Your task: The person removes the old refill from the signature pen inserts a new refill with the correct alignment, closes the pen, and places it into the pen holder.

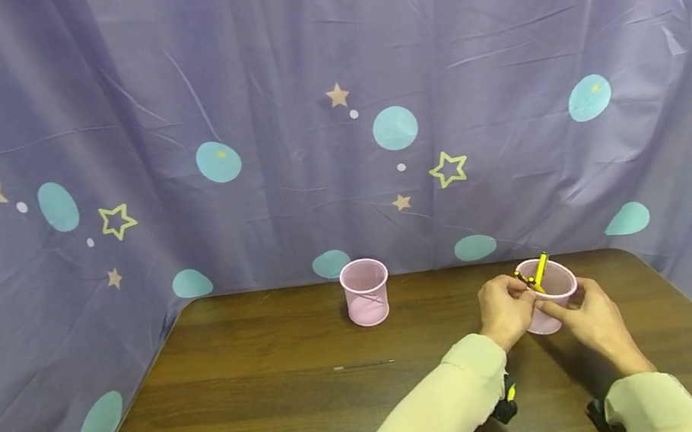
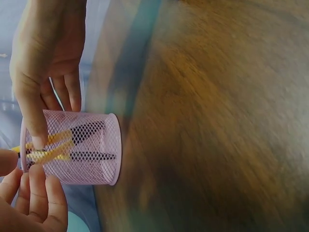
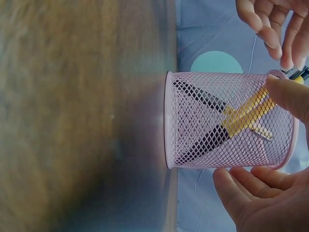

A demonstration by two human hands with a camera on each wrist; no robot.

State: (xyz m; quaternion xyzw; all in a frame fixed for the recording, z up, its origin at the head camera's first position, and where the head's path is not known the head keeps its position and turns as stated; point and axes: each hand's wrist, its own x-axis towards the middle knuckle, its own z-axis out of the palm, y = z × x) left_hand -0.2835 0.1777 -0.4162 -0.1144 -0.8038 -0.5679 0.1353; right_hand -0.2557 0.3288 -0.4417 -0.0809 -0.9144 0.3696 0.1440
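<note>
A pink mesh pen cup (image 1: 545, 322) stands at the right of the table and holds several yellow pens (image 1: 541, 269) with black ends, seen through its wall in both wrist views. My right hand (image 1: 596, 322) holds this cup near its rim, thumb (image 3: 288, 96) on the near side and fingers (image 3: 260, 181) around the other. At the rim's left side is my left hand (image 1: 503, 310), its bent fingers (image 2: 38, 191) close to the pens' upper ends. I cannot tell whether it pinches a pen.
Another pink mesh cup (image 1: 369, 306) stands farther left, near the back edge of the wooden table (image 1: 250, 418). In front of it lies a thin stick (image 1: 364, 365), like a pen refill. A purple patterned curtain (image 1: 277, 143) hangs behind and beside the table.
</note>
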